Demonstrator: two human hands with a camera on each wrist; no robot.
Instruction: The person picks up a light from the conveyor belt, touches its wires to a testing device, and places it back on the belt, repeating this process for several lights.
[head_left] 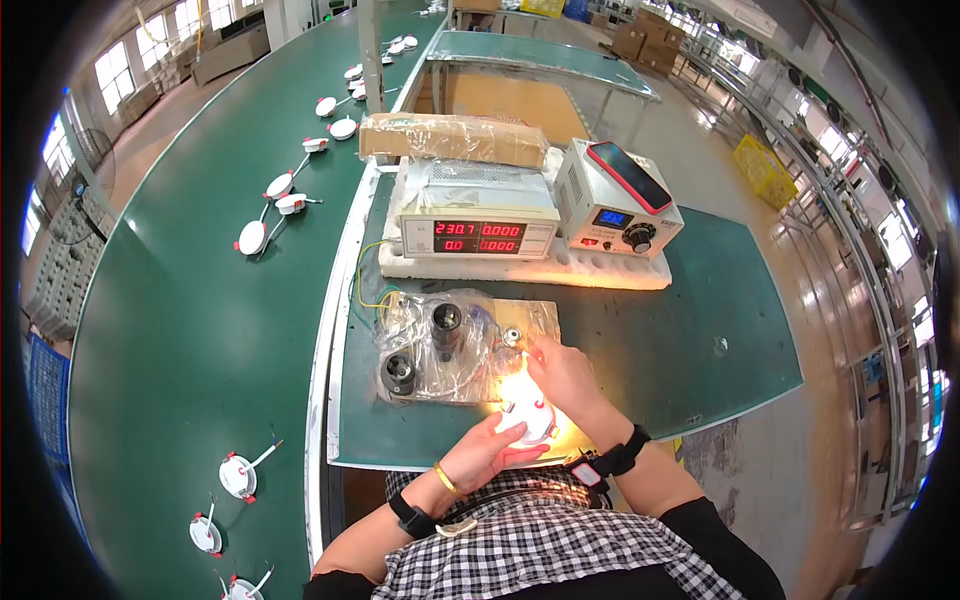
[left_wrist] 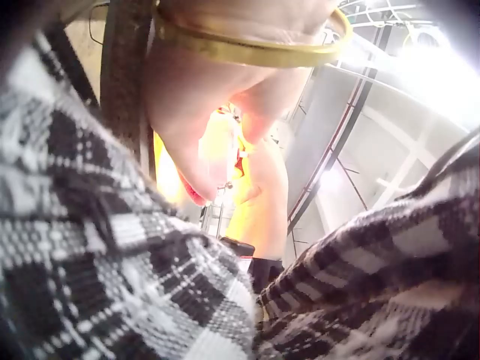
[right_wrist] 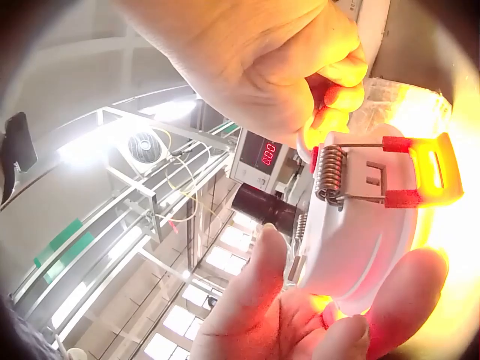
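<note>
Nearest the camera, a checked shirt (head_left: 540, 550) fills the lower edge of the head view; a gold bracelet (left_wrist: 247, 49) sits on the left wrist. The left hand (head_left: 488, 450) lies palm up at the near edge of the bench (head_left: 650, 340), its fingers (right_wrist: 409, 281) curled round the underside of a lit white downlight (head_left: 528, 415); the lamp body rests in that palm. The right hand (head_left: 565, 375) comes in from the far right, its fingers (right_wrist: 341, 94) bent and pinching the rim beside the spring clip (right_wrist: 375, 174). The downlight therefore lies between the two hands, above the left and below and inboard of the right; the disc is seen almost edge-on from the right wrist, with the clip running across its back, and the glow on the bench suggests the lit face points down. Just beyond lies a plastic sheet (head_left: 470, 335) carrying a black socket (head_left: 445, 325); behind it stands a power meter (head_left: 475, 235) with red digits, then a regulator (head_left: 615, 215) with a phone (head_left: 628, 175) on top. To the left, more lamps (head_left: 250, 237) lie on the green belt (head_left: 180, 330).
</note>
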